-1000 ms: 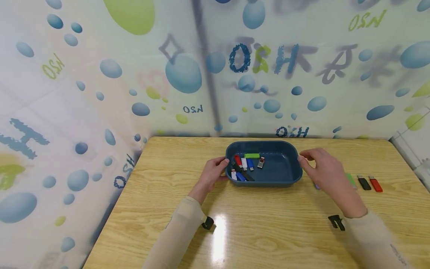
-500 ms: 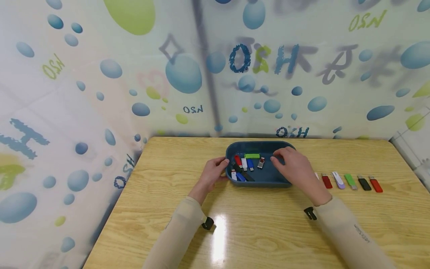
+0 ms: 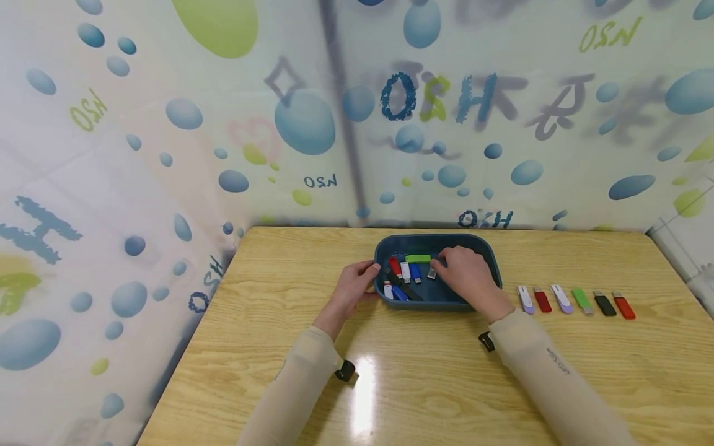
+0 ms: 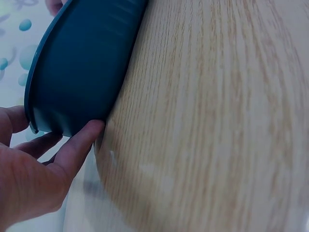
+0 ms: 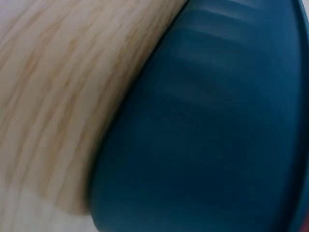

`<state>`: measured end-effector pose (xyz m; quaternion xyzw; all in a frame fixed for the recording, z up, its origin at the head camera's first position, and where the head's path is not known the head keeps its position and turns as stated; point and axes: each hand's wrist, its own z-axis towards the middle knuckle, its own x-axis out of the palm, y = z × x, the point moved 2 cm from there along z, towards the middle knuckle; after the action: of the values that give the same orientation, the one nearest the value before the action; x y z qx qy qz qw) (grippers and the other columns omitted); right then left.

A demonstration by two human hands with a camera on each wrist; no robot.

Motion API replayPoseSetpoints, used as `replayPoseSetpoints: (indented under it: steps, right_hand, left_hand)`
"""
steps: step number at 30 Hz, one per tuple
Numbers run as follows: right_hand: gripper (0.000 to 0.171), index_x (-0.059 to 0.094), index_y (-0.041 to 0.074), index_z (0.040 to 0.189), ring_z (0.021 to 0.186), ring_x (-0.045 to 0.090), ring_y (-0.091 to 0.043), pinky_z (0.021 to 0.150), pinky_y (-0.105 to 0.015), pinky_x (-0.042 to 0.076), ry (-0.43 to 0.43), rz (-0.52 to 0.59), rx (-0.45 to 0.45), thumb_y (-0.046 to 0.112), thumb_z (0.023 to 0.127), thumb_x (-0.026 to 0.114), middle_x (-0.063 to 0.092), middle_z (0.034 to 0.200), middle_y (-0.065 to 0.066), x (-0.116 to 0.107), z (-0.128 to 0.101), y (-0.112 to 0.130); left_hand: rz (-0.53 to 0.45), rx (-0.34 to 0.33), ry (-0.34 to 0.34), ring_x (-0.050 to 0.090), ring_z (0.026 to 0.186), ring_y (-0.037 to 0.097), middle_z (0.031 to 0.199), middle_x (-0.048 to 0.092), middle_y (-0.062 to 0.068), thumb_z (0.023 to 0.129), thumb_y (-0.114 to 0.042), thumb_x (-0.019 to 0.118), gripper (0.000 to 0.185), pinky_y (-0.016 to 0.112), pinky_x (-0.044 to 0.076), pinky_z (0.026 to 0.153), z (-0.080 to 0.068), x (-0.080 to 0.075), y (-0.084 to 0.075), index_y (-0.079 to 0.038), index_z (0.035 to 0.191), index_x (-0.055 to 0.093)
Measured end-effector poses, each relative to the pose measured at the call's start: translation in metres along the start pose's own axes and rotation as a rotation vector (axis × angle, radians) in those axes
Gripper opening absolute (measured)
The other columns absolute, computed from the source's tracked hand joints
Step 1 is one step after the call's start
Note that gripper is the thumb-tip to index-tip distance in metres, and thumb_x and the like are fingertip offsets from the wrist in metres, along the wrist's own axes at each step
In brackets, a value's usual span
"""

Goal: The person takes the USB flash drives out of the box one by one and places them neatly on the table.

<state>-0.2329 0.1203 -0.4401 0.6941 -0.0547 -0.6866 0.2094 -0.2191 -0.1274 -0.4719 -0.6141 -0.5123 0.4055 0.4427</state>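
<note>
A dark blue tray (image 3: 463, 303) stands on the wooden table, with several USB sticks gathered mostly in its left half. My left hand (image 3: 357, 282) grips the tray's left end, its thumb at the rim and its fingers against the outer wall, as the left wrist view also shows. Inside the tray, the thumb and fingertips of my right hand (image 3: 465, 272) are at a silver USB stick (image 3: 432, 273) and cover its upper part. Whether they pinch it is hidden. Close by lie a green USB stick (image 3: 418, 258) and a blue one (image 3: 415, 272).
Right of the tray, several USB sticks lie in a row, from a white-and-purple one (image 3: 525, 300) to a red one (image 3: 624, 306). A patterned curtain (image 3: 312, 124) hangs behind the table (image 3: 290, 266).
My right hand has moved left from the tray's right rim into the tray, reaching the silver USB stick. More of the row on the table shows. My left hand stays on the tray.
</note>
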Motion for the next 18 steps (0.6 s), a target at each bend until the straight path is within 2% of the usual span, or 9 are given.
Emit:
replayPoseSetpoints:
  steps: [2, 4, 7, 11, 18]
  right_hand:
    - [0.034, 0.075, -0.002, 0.098, 0.071, 0.061, -0.026, 0.06, -0.039, 0.053, 0.036, 0.006, 0.032, 0.031, 0.103, 0.065, 0.068, 0.085, -0.014, 0.003, 0.003, 0.001]
    - [0.038, 0.071, 0.003, 0.081, 0.06, 0.055, -0.023, 0.051, -0.033, 0.043, 0.061, 0.012, 0.057, 0.033, 0.102, 0.066, 0.059, 0.068, -0.008, 0.006, 0.005, 0.003]
    - [0.049, 0.058, 0.01, 0.062, 0.052, 0.047, -0.02, 0.047, -0.029, 0.032, 0.09, 0.013, 0.094, 0.037, 0.101, 0.068, 0.041, 0.056, -0.002, 0.01, 0.008, 0.004]
    - [0.053, 0.053, 0.011, 0.058, 0.05, 0.044, -0.019, 0.046, -0.029, 0.03, 0.088, -0.006, 0.094, 0.038, 0.1, 0.069, 0.036, 0.054, 0.0, 0.014, 0.012, 0.006]
    - [0.05, 0.057, 0.01, 0.059, 0.053, 0.048, -0.021, 0.049, -0.031, 0.035, 0.092, -0.053, 0.08, 0.037, 0.099, 0.072, 0.04, 0.055, -0.001, 0.019, 0.018, 0.009]
  left_hand:
    - [0.002, 0.002, -0.001, 0.06, 0.127, 0.034, 0.146, 0.055, 0.021, 0.11, -0.026, 0.055, 0.048, 0.047, 0.06, 0.091, -0.001, 0.0, -0.001, 0.001, 0.149, 0.052]
    - [0.004, -0.002, -0.004, 0.06, 0.127, 0.033, 0.146, 0.056, 0.021, 0.109, -0.026, 0.055, 0.048, 0.047, 0.06, 0.091, -0.001, 0.0, -0.001, 0.001, 0.149, 0.052]
    - [0.003, -0.01, -0.008, 0.061, 0.126, 0.032, 0.146, 0.056, 0.02, 0.109, -0.026, 0.056, 0.048, 0.046, 0.061, 0.09, 0.0, 0.0, -0.001, 0.0, 0.149, 0.053]
    - [-0.001, -0.01, -0.011, 0.061, 0.127, 0.032, 0.146, 0.056, 0.02, 0.109, -0.026, 0.056, 0.048, 0.046, 0.061, 0.089, 0.0, 0.0, -0.001, 0.0, 0.149, 0.053]
    - [-0.012, 0.001, -0.004, 0.061, 0.126, 0.033, 0.145, 0.057, 0.021, 0.109, -0.024, 0.055, 0.048, 0.047, 0.061, 0.09, 0.0, 0.0, 0.0, 0.002, 0.149, 0.052]
